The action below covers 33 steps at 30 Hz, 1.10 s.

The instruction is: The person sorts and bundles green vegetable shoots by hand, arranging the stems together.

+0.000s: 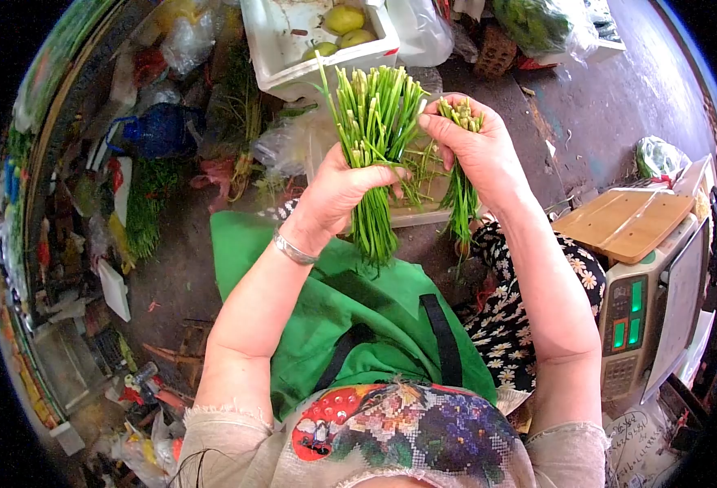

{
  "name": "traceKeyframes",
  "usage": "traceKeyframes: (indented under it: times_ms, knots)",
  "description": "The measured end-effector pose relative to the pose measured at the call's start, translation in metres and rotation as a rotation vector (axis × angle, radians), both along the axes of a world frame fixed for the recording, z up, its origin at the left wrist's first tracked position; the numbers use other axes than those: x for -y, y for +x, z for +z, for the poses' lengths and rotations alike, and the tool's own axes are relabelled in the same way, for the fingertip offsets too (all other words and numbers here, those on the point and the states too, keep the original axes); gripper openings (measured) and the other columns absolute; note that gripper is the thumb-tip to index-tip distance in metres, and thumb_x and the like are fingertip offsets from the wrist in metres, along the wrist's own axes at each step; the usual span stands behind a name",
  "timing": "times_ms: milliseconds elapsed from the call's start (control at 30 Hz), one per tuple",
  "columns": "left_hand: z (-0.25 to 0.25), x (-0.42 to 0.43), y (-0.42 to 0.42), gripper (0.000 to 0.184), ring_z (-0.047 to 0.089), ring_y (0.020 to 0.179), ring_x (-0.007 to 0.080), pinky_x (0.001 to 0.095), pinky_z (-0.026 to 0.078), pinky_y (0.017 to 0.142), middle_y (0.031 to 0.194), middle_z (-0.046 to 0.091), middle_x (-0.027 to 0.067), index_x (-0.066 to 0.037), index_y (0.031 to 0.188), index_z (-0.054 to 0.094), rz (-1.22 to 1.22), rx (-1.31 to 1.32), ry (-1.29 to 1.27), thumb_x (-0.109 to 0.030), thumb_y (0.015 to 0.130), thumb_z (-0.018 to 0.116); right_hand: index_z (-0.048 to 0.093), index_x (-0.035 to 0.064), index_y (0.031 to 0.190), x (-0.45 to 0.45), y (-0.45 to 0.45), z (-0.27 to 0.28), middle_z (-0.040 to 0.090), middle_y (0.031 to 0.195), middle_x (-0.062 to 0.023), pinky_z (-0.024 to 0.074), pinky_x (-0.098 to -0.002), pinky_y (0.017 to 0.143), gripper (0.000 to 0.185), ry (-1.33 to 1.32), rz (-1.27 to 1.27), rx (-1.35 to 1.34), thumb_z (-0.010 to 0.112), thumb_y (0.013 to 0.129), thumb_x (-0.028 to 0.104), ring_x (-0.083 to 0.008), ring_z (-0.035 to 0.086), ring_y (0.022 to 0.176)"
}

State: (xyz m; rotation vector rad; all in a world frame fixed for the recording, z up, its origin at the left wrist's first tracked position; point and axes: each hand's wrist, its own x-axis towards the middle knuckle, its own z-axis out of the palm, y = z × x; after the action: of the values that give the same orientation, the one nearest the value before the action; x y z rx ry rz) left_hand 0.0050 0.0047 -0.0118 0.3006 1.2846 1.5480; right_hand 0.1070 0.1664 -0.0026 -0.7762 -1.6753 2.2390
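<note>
Cluttered floor (171, 293) is spreading below; L hand (344, 189), curled closed, is gripping a thick bunch (373, 224) of green stalks, tops overlapping the foam box (330, 75) edge in view. R hand (482, 150) is pinching a thin bunch (459, 207) alongside, w/ scale (647, 281) sitting well apart.

We seem to be in a produce shop or market stall: a weighing scale (623, 321) with lit green digits stands at the right, green fruit (345, 19) fills part of a white foam box (293, 67), and bagged greens (537, 23) lie around us.
</note>
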Motion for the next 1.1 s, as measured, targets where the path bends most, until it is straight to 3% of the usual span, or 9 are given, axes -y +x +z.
traceKeyframes:
  times_ms: [133,367,433,767,867,1100]
  knots:
    - [-0.004,-0.001,0.004,0.036,0.063,0.072,0.0176,0.0301,0.053,0.066,0.092,0.065,0.0081,-0.002,0.111,0.057,-0.024,-0.116,0.011,0.005,0.076,0.063,0.064,0.0045,0.094,0.005,0.0,0.003,0.06,0.072,0.0037,0.0363,-0.0211,0.052,0.015,0.042,0.0,-0.002,0.067,0.085,0.015,-0.0035,0.047,0.058]
    - [-0.005,0.001,0.001,0.037,0.062,0.079,0.0156,0.0299,0.051,0.066,0.094,0.065,0.0054,-0.002,0.112,0.057,-0.038,-0.077,0.007,0.007,0.076,0.061,0.063,0.0038,0.093,0.003,0.001,0.001,0.06,0.072,0.0027,0.0376,-0.0217,0.052,0.015,0.034,-0.013,-0.02,0.065,0.086,0.016,-0.0041,0.048,0.059]
    - [0.0,0.0,0.001,0.036,0.062,0.077,0.0171,0.0301,0.052,0.065,0.092,0.065,0.0072,-0.001,0.111,0.057,0.001,-0.039,0.017,0.006,0.076,0.061,0.06,0.0047,0.093,0.004,-0.001,0.003,0.052,0.067,0.0044,0.0363,-0.0193,0.05,0.012,-0.005,-0.034,-0.009,0.067,0.086,0.012,-0.004,0.045,0.054]
    - [-0.002,-0.001,0.003,0.036,0.062,0.075,0.0184,0.03,0.052,0.064,0.095,0.064,0.0089,-0.001,0.11,0.057,0.011,-0.092,-0.03,0.003,0.076,0.065,0.063,0.005,0.09,0.003,0.0,-0.002,0.057,0.069,0.005,0.0359,-0.0209,0.051,0.014,0.034,-0.015,-0.012,0.066,0.086,0.018,-0.0032,0.046,0.057]
    - [-0.001,-0.002,0.009,0.035,0.06,0.07,0.0166,0.0293,0.051,0.064,0.09,0.063,0.0044,-0.003,0.107,0.058,-0.047,-0.206,-0.035,0.006,0.074,0.066,0.063,0.0052,0.089,0.004,-0.001,-0.002,0.056,0.068,0.0053,0.0359,-0.0207,0.051,0.013,0.023,-0.023,-0.035,0.066,0.086,0.018,-0.0029,0.046,0.057]
    - [-0.003,-0.002,0.004,0.035,0.061,0.071,0.0169,0.0299,0.051,0.064,0.09,0.063,0.0049,-0.003,0.108,0.058,0.018,-0.143,-0.042,0.006,0.074,0.066,0.062,0.0048,0.089,0.002,-0.001,-0.003,0.057,0.069,0.0049,0.0363,-0.0204,0.052,0.014,0.046,-0.021,-0.032,0.065,0.086,0.019,-0.003,0.046,0.057]
